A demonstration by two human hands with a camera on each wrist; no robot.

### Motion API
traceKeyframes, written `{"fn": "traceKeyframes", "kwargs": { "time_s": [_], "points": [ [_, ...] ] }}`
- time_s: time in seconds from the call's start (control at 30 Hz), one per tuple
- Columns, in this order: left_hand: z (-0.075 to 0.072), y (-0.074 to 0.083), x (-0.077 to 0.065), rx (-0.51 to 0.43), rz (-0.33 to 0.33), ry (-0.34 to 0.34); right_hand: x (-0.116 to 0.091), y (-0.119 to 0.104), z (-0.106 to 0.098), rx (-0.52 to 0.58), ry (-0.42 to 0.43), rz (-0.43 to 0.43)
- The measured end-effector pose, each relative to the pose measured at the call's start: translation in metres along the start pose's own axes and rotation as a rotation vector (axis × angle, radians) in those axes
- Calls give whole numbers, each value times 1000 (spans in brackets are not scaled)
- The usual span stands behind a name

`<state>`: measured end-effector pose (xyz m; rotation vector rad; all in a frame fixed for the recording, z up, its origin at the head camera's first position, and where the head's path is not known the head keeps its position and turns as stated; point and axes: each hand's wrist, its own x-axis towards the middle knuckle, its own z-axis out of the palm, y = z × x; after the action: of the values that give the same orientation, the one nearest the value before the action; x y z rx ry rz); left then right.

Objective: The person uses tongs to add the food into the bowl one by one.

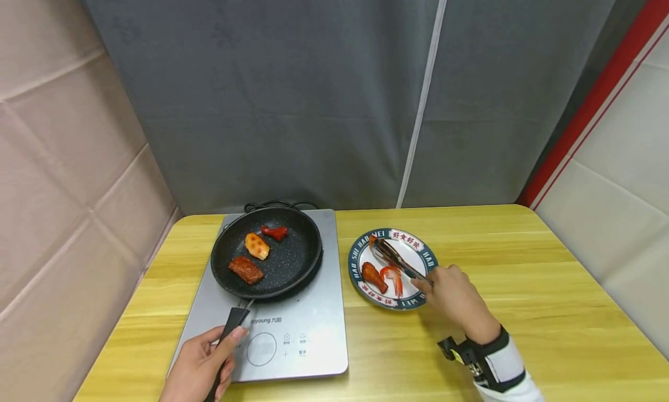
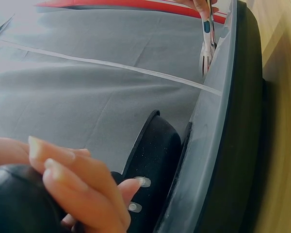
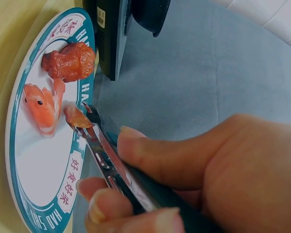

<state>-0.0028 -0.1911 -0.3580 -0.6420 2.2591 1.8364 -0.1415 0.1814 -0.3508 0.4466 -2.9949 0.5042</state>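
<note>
- Nearest: handle point(image 1: 233, 320) gripped by the left hand point(image 1: 201, 361), fingers curled round it; aimed back toward the person, a little leftward. Already held where the pan is best controlled; front-heaviness to be expected.
- Tongs point(image 1: 399, 261) pinched by the right hand point(image 1: 453, 294), thumb opposed to fingers; long axis slanted far-left, tips over the plate. Judged springy, light, hard metal; steady pressure needed.
- Shrimp point(image 3: 43, 109) laid on the plate, curled; shell look suggests slipperiness. To be taken across its middle.
- Drumstick point(image 1: 374, 276) set just left of it, long axis run from near-right to far-left. Judged light, fairly firm, prone to roll; thick part best nipped.
- Plate point(image 1: 355, 268) rested on the tabletop point(image 1: 522, 274), right of the cooker point(image 1: 324, 332).
- Morsel point(image 3: 77, 116) caught between the tong tips at the plate's far-left part; partly hidden, so its full axis cannot be told. Judged small, light, easily squeezed out.
- Farthest: pan point(image 1: 292, 262) carried by the cooker; meat point(image 1: 245, 269), slanted near-right, then wing point(image 1: 257, 246), likewise, then red piece point(image 1: 275, 233), laid nearly crosswise.
</note>
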Motion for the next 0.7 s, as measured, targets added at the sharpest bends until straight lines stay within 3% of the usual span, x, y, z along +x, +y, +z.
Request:
{"fn": "traceKeyframes", "kwargs": {
  "time_s": [0.33,0.53,0.7],
  "points": [
    [-1,1,0,4,6,-1,-3,-2,-10,12,86,-117],
    [0,0,0,17,12,-4,-3,-19,-22,30,53,-117],
    [0,0,0,19,8,-11,2,-37,-29,36,71,-175]
  ]
}}
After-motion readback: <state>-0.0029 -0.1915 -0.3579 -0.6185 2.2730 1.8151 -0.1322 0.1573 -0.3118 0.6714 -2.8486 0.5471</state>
